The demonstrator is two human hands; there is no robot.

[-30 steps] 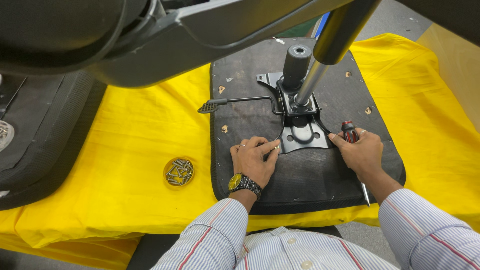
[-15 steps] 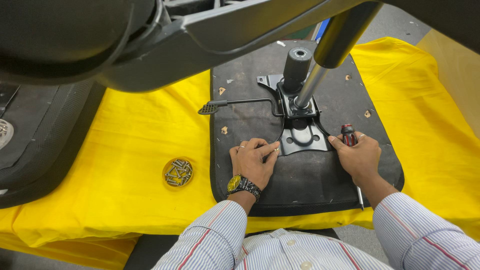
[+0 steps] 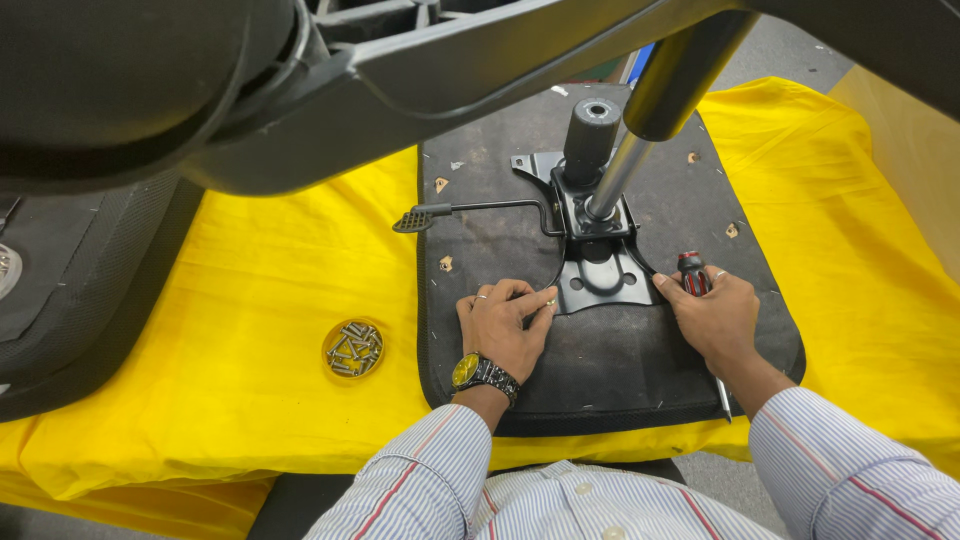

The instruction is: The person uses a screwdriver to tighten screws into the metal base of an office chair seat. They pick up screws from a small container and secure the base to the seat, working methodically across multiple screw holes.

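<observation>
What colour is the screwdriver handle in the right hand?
Red and black, on the screwdriver held by the right hand; head view.
</observation>
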